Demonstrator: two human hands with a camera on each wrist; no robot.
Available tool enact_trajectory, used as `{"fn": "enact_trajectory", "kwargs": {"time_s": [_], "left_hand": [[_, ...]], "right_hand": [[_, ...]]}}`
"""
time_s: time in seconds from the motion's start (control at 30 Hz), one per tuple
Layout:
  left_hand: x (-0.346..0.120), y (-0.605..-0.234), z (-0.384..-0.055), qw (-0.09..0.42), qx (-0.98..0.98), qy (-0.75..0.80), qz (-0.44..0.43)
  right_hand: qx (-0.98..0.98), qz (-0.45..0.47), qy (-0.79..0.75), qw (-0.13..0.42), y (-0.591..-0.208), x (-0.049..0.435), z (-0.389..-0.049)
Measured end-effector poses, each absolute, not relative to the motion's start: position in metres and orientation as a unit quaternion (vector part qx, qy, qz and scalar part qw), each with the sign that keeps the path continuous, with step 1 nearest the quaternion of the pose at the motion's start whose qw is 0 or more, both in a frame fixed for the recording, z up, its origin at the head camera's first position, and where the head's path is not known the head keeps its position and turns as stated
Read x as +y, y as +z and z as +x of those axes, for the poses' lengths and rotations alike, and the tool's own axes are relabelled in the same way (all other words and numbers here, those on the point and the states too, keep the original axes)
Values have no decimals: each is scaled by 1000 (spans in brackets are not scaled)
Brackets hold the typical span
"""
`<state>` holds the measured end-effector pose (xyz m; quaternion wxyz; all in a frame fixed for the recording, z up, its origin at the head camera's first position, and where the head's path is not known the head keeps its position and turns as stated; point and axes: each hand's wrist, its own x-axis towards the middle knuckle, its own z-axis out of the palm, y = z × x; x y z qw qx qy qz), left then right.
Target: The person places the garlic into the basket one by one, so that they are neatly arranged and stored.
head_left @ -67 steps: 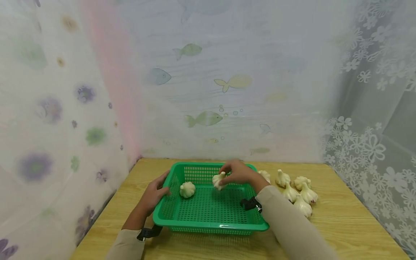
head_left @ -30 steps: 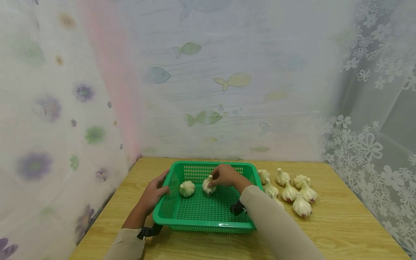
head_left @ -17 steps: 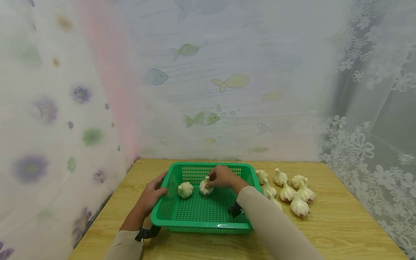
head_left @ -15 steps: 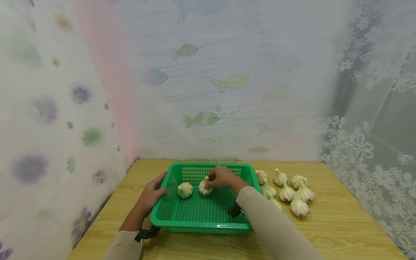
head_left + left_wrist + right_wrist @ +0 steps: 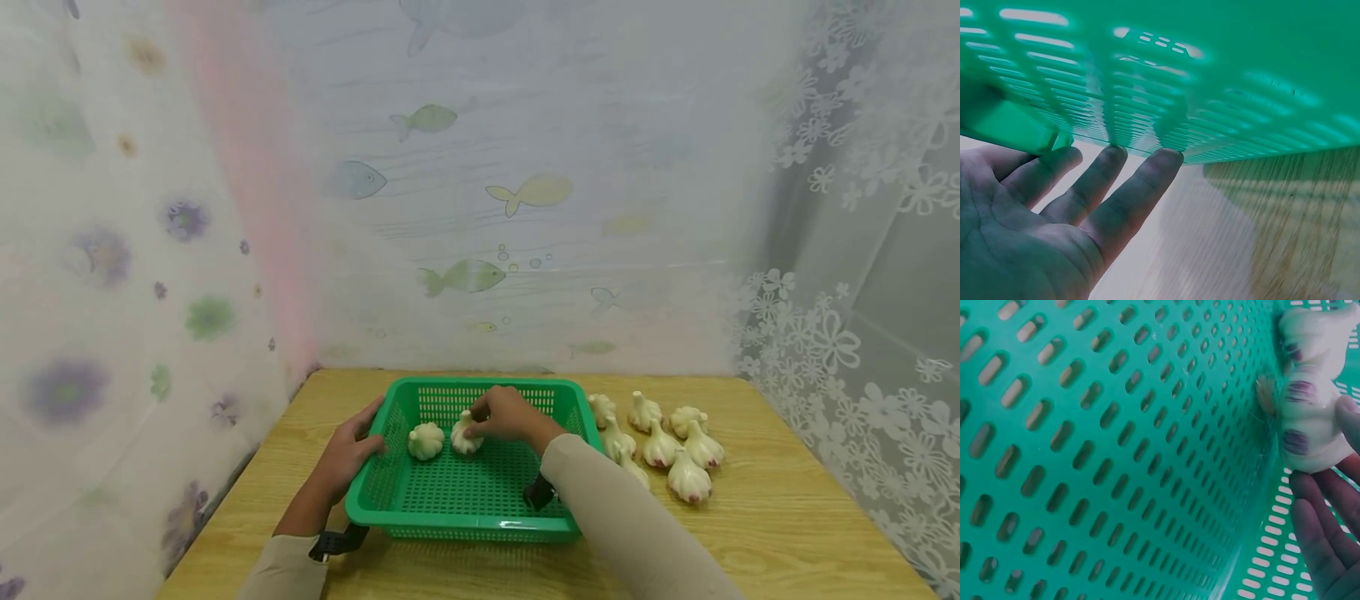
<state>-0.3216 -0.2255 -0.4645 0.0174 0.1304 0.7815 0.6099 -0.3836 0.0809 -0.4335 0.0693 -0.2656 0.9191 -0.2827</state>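
A green plastic basket (image 5: 450, 518) with slotted walls sits on the wooden table. My left hand (image 5: 341, 454) holds its left rim, thumb over the edge. In the left wrist view, the fingers (image 5: 1138, 200) reach along the outer wall (image 5: 1147, 94). Inside the basket, my right hand (image 5: 512, 414) pinches a white garlic bulb (image 5: 464, 439) between thumb and fingers, stem up. Just left of it lies another garlic bulb (image 5: 426, 442). The right wrist view shows the held bulb's purple-streaked base (image 5: 1310, 425) close to the basket floor (image 5: 1116, 444), with the other bulb (image 5: 1316, 334) beyond.
Several garlic bulbs (image 5: 662, 446) lie grouped on the table (image 5: 780, 500) right of the basket, the nearest ones close against its wall. A fish-printed curtain (image 5: 525, 275) hangs behind the table, a flowered one (image 5: 97, 333) at the left. Both wrists wear black straps.
The right hand has carried the pinched garlic bulb left and down within the basket, until it is beside the other bulb. The left hand keeps its hold on the rim.
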Motion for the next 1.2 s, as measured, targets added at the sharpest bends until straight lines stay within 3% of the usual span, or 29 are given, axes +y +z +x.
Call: {"fn": "enact_trajectory", "kwargs": {"time_s": [1.2], "left_hand": [[-229, -464, -327, 19, 781, 609, 135]], "right_hand": [[918, -257, -292, 81, -437, 75, -386]]}}
